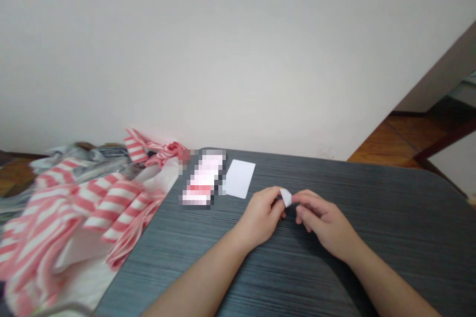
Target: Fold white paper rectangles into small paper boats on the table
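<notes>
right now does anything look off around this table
A heap of pink-and-white striped material sprawls untidily against the left edge of the dark table. The rectangular packet beside the white card is pixelated, its print unreadable. The small white paper between the left hand and right hand looks fine.

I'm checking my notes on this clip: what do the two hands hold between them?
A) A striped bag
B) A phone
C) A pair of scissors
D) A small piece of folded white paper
D. The left hand and right hand pinch a small piece of folded white paper between their fingers.
</notes>
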Motion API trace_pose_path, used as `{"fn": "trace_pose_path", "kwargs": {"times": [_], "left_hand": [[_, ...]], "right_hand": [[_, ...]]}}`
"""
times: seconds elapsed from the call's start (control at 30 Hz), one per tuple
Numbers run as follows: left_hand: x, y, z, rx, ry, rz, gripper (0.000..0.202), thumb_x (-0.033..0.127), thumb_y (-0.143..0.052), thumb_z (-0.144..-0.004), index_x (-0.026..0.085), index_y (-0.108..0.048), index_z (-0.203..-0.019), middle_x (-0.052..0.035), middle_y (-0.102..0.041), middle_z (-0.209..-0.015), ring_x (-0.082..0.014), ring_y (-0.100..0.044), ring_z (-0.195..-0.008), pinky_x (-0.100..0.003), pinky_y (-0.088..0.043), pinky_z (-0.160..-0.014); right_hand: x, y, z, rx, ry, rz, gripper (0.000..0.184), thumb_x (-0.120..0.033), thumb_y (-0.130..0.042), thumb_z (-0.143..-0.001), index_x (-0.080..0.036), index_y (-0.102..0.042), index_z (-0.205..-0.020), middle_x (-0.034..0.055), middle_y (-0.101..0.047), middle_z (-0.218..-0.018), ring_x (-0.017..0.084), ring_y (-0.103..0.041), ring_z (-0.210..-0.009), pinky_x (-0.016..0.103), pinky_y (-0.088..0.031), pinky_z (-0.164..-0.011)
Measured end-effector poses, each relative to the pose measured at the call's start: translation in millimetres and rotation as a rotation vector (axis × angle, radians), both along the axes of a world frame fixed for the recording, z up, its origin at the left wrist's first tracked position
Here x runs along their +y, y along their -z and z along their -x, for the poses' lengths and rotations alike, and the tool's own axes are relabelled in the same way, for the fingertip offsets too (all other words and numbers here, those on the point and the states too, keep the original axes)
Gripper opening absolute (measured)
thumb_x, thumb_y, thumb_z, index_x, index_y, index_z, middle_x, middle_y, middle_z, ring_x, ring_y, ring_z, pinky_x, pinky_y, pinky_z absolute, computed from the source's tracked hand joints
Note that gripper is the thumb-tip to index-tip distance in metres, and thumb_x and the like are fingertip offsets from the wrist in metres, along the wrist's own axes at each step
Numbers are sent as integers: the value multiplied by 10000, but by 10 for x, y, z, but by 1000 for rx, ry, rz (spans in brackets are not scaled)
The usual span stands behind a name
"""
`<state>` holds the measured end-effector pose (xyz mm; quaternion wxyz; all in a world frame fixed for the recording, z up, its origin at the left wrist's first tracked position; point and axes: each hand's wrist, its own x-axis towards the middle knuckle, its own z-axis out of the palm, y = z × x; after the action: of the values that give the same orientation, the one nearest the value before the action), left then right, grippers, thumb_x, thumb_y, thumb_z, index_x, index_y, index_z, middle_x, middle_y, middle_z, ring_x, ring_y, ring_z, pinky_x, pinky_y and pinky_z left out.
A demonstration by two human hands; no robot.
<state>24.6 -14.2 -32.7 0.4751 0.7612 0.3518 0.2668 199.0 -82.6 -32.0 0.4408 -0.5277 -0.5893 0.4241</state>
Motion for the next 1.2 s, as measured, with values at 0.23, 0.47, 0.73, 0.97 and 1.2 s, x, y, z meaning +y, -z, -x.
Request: {"fn": "trace_pose_path", "kwargs": {"times": [0.23, 0.47, 0.73, 0.97, 1.2], "left_hand": [[-1, -17, 13, -10, -1, 17, 201, 223, -446, -920, 180, -579, -777, -1, -629, -693, -137, -588, -675, -223, -430, -620], [2, -16, 7, -31, 16, 72, 199, 243, -449, -922, 176, -593, -802, 2, -612, -681, -133, -582, -657, -220, -431, -610], [15, -4, 2, -68, 26, 147, 188, 234, -437, -921, 177, -601, -846, 19, -586, -652, -118, -559, -609, -216, -421, -603], [4, -38, 14, -17, 47, 86, 189, 228, -450, -908, 178, -585, -787, 16, -588, -663, -128, -559, -641, -217, -406, -606], [-3, -50, 18, 17, 51, 42, 205, 241, -450, -913, 180, -579, -765, 12, -598, -664, -134, -551, -643, -223, -391, -598]], "right_hand": [[-6, -27, 14, 12, -11, 11, 206, -206, -522, -906, -204, -660, -1060, 30, -574, -899, 99, -537, -590, 246, -465, -545], [-8, -10, 13, -32, 6, -19, 201, -209, -517, -915, -209, -646, -1069, 27, -583, -865, 115, -558, -609, 250, -467, -555], [7, -39, -4, -187, 18, -131, 186, -206, -507, -935, -221, -669, -1026, 37, -605, -886, 145, -585, -681, 274, -490, -644], [37, -7, -19, -319, 73, -277, 112, -186, -546, -909, -216, -654, -909, 66, -635, -918, 205, -607, -839, 313, -482, -729], [45, -15, -22, -382, 75, -319, 167, -162, -492, -918, -220, -645, -882, 63, -626, -884, 205, -604, -821, 316, -481, -725]]}}
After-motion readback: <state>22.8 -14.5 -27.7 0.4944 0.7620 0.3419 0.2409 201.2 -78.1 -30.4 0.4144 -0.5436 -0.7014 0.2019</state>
